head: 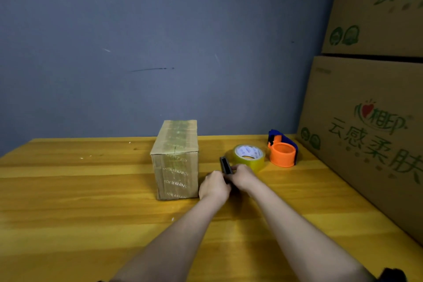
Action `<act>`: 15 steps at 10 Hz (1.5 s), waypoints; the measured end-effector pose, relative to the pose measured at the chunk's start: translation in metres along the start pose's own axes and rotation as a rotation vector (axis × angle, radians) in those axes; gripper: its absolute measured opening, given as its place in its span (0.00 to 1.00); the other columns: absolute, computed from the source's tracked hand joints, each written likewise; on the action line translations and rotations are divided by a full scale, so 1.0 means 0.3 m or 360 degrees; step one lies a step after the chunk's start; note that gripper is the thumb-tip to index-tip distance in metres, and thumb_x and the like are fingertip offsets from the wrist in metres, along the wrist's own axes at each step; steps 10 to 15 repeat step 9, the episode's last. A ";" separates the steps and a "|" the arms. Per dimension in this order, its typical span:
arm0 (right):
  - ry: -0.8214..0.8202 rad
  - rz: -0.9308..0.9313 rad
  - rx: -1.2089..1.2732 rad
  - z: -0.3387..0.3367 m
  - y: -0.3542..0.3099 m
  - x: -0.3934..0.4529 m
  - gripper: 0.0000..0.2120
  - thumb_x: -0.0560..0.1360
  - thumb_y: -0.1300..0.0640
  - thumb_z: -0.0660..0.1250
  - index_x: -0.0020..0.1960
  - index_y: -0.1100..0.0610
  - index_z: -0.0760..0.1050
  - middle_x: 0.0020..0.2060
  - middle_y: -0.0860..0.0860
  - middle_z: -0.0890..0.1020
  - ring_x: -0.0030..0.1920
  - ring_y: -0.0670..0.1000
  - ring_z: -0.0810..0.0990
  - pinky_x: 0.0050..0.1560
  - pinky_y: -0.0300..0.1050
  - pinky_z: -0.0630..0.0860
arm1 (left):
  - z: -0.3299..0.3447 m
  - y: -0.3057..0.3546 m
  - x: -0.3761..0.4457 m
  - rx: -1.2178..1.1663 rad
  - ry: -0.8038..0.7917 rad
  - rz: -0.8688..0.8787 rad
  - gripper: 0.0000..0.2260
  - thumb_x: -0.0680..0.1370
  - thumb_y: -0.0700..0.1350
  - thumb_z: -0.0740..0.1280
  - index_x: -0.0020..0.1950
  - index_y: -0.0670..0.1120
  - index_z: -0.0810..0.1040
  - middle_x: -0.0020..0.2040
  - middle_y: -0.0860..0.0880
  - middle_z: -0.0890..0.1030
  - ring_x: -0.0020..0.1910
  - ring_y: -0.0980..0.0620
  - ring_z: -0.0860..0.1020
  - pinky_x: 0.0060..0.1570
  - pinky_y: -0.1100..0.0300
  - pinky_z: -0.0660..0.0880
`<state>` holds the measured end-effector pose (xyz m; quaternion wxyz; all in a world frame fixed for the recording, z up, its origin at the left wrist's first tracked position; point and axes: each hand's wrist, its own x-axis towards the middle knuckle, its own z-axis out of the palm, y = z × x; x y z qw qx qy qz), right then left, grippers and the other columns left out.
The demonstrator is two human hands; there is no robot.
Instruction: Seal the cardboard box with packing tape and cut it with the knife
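While box (175, 158) stands, both hands grip knife (225, 165)

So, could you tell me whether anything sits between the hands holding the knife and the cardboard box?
Nothing visible does. Both the left hand and right hand grip the knife just right of the cardboard box, with only bare table between. The tape roll lies on the far side.

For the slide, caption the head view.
Both hands, left hand and right hand, grip the knife between taped cardboard box and tape roll.
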<state>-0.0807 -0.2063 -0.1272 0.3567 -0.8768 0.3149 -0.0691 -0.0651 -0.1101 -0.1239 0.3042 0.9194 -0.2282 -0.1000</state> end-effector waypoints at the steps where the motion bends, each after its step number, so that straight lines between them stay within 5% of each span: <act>1: 0.0074 0.0058 -0.0233 0.007 -0.011 0.003 0.19 0.76 0.49 0.62 0.60 0.59 0.77 0.60 0.60 0.77 0.60 0.61 0.76 0.57 0.49 0.73 | 0.007 -0.001 0.015 0.0080 0.0059 -0.0010 0.13 0.77 0.38 0.58 0.57 0.44 0.78 0.58 0.41 0.80 0.59 0.40 0.78 0.54 0.51 0.74; 3: 0.0148 0.0073 -0.0375 0.027 -0.021 0.001 0.17 0.78 0.52 0.57 0.62 0.58 0.75 0.62 0.59 0.73 0.61 0.61 0.75 0.58 0.50 0.72 | 0.001 0.019 0.012 0.0280 0.0108 -0.0035 0.17 0.80 0.34 0.51 0.64 0.39 0.73 0.65 0.41 0.71 0.64 0.40 0.74 0.61 0.50 0.70; 6: 0.0098 0.0023 -0.0502 0.005 -0.027 -0.042 0.18 0.80 0.53 0.53 0.61 0.60 0.75 0.64 0.58 0.72 0.59 0.61 0.76 0.52 0.48 0.70 | -0.044 0.035 -0.001 0.0446 -0.0116 0.0021 0.17 0.80 0.36 0.53 0.66 0.42 0.72 0.66 0.40 0.68 0.66 0.40 0.72 0.63 0.51 0.69; 7: -0.0044 -0.0069 -0.0451 -0.044 -0.025 -0.058 0.16 0.78 0.53 0.57 0.53 0.61 0.78 0.56 0.61 0.79 0.48 0.58 0.78 0.42 0.45 0.68 | -0.091 0.065 -0.023 0.0627 -0.0225 0.0141 0.16 0.78 0.37 0.58 0.65 0.39 0.71 0.66 0.39 0.71 0.65 0.39 0.73 0.62 0.51 0.71; 8: 0.0012 -0.0182 -0.0449 -0.127 -0.041 -0.103 0.10 0.77 0.53 0.59 0.42 0.51 0.77 0.48 0.57 0.84 0.45 0.57 0.81 0.40 0.44 0.71 | -0.175 0.111 -0.054 0.0702 -0.0182 0.0342 0.13 0.77 0.37 0.62 0.61 0.39 0.74 0.62 0.38 0.76 0.62 0.38 0.75 0.58 0.50 0.73; 9: 0.0383 -0.0342 -0.0380 -0.224 -0.079 -0.152 0.08 0.77 0.52 0.61 0.47 0.49 0.80 0.46 0.51 0.84 0.45 0.53 0.82 0.43 0.48 0.79 | -0.296 0.137 -0.080 0.0402 0.0050 0.0600 0.12 0.75 0.39 0.61 0.57 0.43 0.77 0.54 0.39 0.81 0.55 0.40 0.79 0.57 0.51 0.76; 15: 0.0383 -0.0342 -0.0380 -0.224 -0.079 -0.152 0.08 0.77 0.52 0.61 0.47 0.49 0.80 0.46 0.51 0.84 0.45 0.53 0.82 0.43 0.48 0.79 | -0.296 0.137 -0.080 0.0402 0.0050 0.0600 0.12 0.75 0.39 0.61 0.57 0.43 0.77 0.54 0.39 0.81 0.55 0.40 0.79 0.57 0.51 0.76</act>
